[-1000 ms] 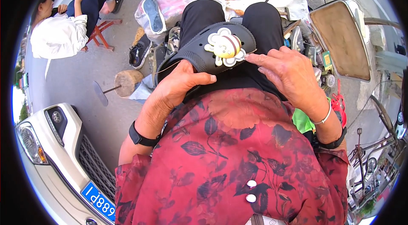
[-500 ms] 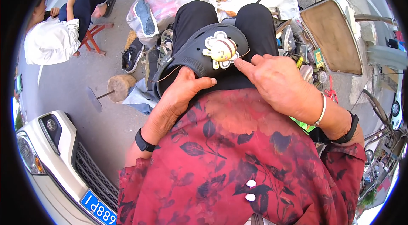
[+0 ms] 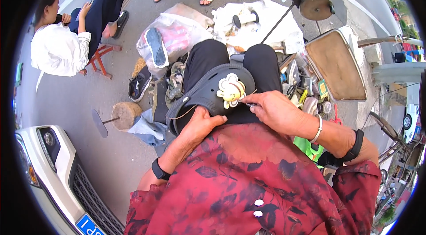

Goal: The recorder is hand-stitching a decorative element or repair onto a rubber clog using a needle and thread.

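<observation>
Seen from the head camera, a black shoe (image 3: 208,95) lies across the person's lap, in the middle of the picture. On its top sits a small charm (image 3: 231,91), cream and yellow, shaped like a flower.

The left hand (image 3: 197,131) lies on the near side of the shoe. Its fingers are bent and press on the shoe's near edge. A thin strap loops out from the shoe just left of this hand.

The right hand (image 3: 277,111) is on the right, close to the charm. Its fingers are pinched tight on a thin tool (image 3: 246,103). The tip of the tool touches the shoe just under the charm. There is a pale bracelet (image 3: 317,129) on this wrist.

Far off, past the knees, lies a clear bag (image 3: 171,42) with shoes in it. A wood stump (image 3: 125,115) stands on the ground to the left. A white car (image 3: 49,168) is near, at the bottom left. Another person in a white top (image 3: 57,48) sits far left on a red stool.
</observation>
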`<state>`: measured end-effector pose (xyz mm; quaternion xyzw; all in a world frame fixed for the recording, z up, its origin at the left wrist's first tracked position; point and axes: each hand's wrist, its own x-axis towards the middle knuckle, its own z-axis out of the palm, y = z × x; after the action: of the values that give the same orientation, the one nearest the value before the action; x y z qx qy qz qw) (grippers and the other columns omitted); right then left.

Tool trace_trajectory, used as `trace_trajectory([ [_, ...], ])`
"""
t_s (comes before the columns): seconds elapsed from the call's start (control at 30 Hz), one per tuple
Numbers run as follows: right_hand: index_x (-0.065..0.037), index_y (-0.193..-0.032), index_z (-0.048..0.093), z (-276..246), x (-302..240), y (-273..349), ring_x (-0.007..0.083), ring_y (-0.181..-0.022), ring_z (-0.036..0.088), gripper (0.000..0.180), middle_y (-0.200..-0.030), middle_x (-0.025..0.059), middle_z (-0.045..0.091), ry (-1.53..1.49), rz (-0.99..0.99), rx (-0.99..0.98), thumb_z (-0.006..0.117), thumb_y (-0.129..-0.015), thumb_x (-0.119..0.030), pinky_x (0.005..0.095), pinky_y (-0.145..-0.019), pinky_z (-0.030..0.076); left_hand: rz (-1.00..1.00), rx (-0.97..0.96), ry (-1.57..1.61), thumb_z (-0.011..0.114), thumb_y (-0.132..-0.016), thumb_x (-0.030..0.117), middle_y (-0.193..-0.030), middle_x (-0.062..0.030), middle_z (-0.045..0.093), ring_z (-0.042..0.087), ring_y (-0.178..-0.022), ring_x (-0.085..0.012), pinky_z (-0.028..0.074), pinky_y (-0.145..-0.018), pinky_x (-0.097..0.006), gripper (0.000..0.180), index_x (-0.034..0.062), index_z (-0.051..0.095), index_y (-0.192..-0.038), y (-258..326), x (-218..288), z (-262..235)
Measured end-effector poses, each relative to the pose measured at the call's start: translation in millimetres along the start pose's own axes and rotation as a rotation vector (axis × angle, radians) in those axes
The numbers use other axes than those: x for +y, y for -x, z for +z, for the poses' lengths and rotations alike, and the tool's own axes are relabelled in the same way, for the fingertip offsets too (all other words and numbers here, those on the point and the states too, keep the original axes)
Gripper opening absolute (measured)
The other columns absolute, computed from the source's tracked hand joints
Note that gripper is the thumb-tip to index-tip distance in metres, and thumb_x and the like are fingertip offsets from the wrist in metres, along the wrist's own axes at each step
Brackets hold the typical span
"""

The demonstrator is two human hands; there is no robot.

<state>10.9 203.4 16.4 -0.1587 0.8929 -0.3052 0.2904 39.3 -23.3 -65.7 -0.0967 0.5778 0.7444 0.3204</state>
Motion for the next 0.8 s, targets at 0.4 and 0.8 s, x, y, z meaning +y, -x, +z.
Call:
trace_trajectory([
  [0.4, 0.001, -0.117, 0.067, -1, -6, -6, 0.0392, -0.103, 0.065, 0.031, -0.106, 0.0248, 0.069, -0.166, 0.149, -0.051, 0.057, -0.090, -0.009, 0.0442, -0.093, 0.050, -0.075, -0.046, -0.044, 0.069, -0.081, 0.000, -0.148, -0.0137, 0.043, 0.041, -0.136, -0.0222, 0.032, -0.114, -0.033, 0.077, -0.0076, 0.030, -0.147, 2, 14, 1],
  [0.8, -0.003, -0.110, 0.067, -24, -8, 4, 0.0315, -0.071, 0.068, 0.022, -0.077, 0.0168, 0.068, -0.030, 0.040, 0.015, 0.061, -0.091, -0.013, 0.0426, -0.068, 0.052, -0.024, -0.107, 0.050, 0.068, -0.081, 0.000, -0.141, -0.0087, 0.051, 0.048, -0.130, -0.0190, 0.035, -0.112, -0.032, 0.072, -0.0019, 0.038, -0.146, 1, 40, 9],
])
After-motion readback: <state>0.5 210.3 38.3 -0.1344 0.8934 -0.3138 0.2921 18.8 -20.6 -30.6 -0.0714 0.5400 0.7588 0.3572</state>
